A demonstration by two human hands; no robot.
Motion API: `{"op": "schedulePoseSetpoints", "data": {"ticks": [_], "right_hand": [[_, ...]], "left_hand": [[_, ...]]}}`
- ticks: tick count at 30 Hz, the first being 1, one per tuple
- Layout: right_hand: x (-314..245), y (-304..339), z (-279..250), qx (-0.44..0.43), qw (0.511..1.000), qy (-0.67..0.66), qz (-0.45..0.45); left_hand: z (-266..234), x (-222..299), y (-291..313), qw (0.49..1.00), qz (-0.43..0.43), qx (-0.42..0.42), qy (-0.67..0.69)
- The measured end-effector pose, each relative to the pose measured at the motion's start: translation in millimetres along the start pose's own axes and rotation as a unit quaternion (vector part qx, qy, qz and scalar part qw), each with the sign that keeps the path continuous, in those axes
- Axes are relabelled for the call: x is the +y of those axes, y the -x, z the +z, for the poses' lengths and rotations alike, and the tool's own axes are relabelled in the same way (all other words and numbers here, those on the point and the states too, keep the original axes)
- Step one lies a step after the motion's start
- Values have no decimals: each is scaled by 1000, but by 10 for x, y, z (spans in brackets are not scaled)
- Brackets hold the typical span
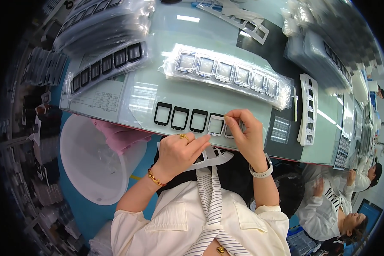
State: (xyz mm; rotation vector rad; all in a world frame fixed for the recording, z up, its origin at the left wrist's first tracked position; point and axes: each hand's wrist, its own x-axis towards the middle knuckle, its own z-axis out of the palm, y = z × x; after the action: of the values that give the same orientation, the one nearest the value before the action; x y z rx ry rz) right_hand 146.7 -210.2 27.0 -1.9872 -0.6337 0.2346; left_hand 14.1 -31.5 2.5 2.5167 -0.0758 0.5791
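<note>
A row of small rectangular black frames (162, 114) lies along the near table edge; one frame with white edging (216, 125) sits between my hands. My right hand (248, 134) pinches thumb and forefinger together at its upper right corner; whatever they hold is too small to make out. Another frame is partly hidden under that hand. My left hand (178, 153) is closed, its forefinger reaching the lower left corner of the white-edged frame; its grip is hidden. Below this hand, a white cut-out strip (215, 159) hangs at the table edge.
Beyond the row lies a clear plastic pack of white-edged frames (224, 71). Bagged black frames (107, 63) are stacked at left. A white strip stack (308, 109) lies at right. A translucent bin (94, 166) with pink cloth stands below left. A co-worker (328, 209) sits at right.
</note>
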Motion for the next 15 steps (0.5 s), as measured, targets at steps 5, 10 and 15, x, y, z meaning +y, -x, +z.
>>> {"op": "schedulePoseSetpoints", "data": {"ticks": [5, 10, 15], "right_hand": [[2, 3, 1, 2, 1000, 1, 2], [16, -2, -2, 0, 1000, -5, -5], [8, 2, -1, -2, 1000, -10, 2]], "left_hand": [[8, 17, -7, 1000, -2, 2, -1], [67, 66, -28, 1000, 4, 0, 23], [108, 151, -69, 1000, 8, -22, -4]]}}
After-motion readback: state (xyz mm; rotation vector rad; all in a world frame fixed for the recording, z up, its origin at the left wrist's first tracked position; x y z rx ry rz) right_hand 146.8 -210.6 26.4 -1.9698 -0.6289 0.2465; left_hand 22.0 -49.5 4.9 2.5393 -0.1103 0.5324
